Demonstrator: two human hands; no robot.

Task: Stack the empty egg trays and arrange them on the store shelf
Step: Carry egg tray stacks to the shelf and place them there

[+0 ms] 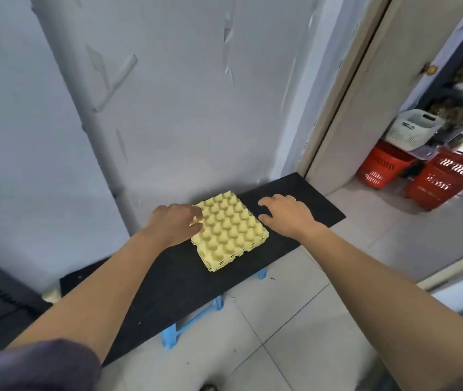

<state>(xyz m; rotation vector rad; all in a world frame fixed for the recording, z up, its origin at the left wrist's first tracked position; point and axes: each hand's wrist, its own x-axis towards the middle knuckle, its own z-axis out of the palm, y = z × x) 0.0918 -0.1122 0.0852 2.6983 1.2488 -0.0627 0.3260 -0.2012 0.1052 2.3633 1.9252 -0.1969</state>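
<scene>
Left hand (175, 222) on stacked egg trays (230, 230)

Matt yellow plastic egg trays (229, 230) on a rough black board (289, 190) — glossy floor tiles (323, 320) below.

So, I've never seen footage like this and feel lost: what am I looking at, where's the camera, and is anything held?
No machine here: a person works with bare hands, and the one camera sits on their head, looking forward and down. A stack of yellow moulded egg trays lies on a flat black board propped on blue plastic supports. The left hand touches the stack's left edge; whether it grips is unclear. The right hand is spread over the board beside the stack, holding nothing. Red plastic shopping baskets stand beyond the doorway.
</scene>
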